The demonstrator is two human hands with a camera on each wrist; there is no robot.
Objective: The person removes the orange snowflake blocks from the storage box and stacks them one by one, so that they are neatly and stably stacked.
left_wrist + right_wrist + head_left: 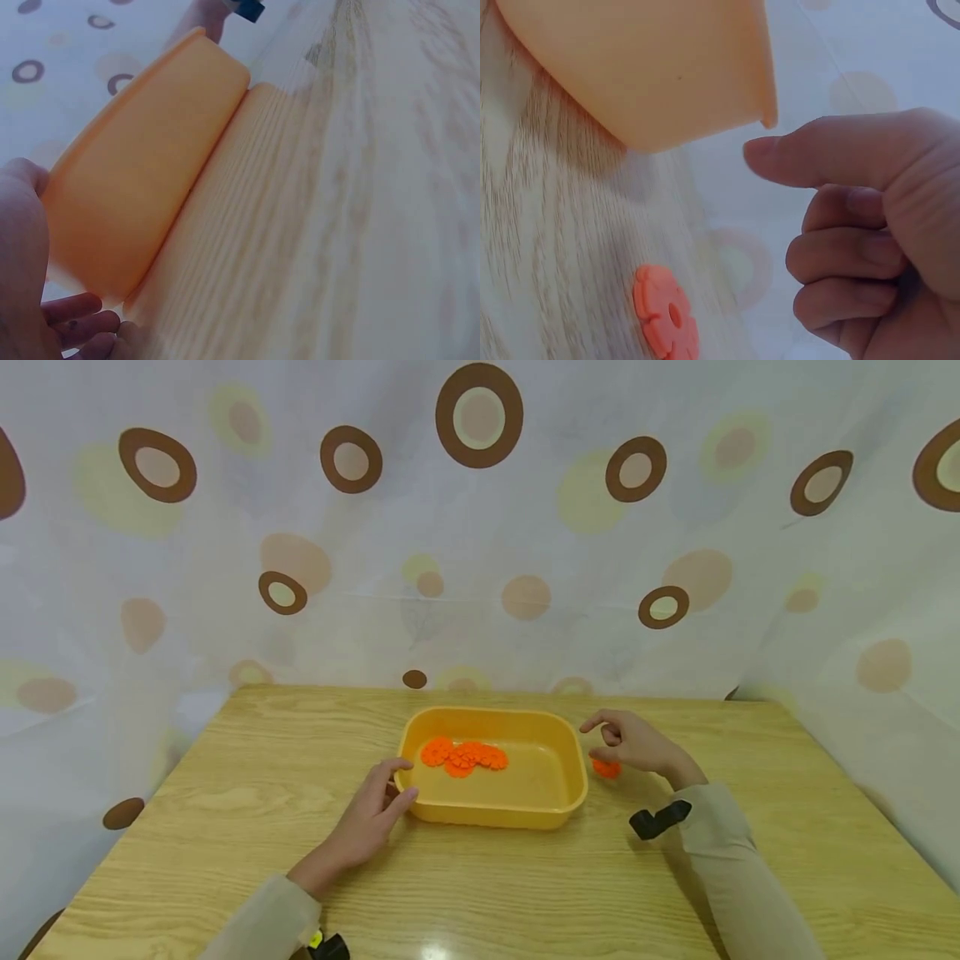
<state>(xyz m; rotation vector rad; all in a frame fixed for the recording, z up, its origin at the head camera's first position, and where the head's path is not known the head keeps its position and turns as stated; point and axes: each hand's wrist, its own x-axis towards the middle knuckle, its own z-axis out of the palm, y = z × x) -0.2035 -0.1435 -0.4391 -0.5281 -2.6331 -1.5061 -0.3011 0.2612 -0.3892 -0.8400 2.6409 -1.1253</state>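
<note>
A yellow plastic tub (491,817) stands on the table. My left hand (367,814) grips its left end, thumb at the near corner of the rim and fingers along the side; the left wrist view shows fingers by the tub's lower corner. Several flat orange notched discs (460,760) lie overlapping inside. Just right of the tub, my right hand (636,743) hovers with thumb and forefinger spread and the other fingers curled, holding nothing. Under its thumb, an orange disc piece (667,311) rests on the table, flower-shaped with a central hole and layered edges.
The light wooden table (517,893) reaches back to a white curtain (480,527) with brown and beige circles. Black wrist devices (660,820) sit at both sleeve cuffs.
</note>
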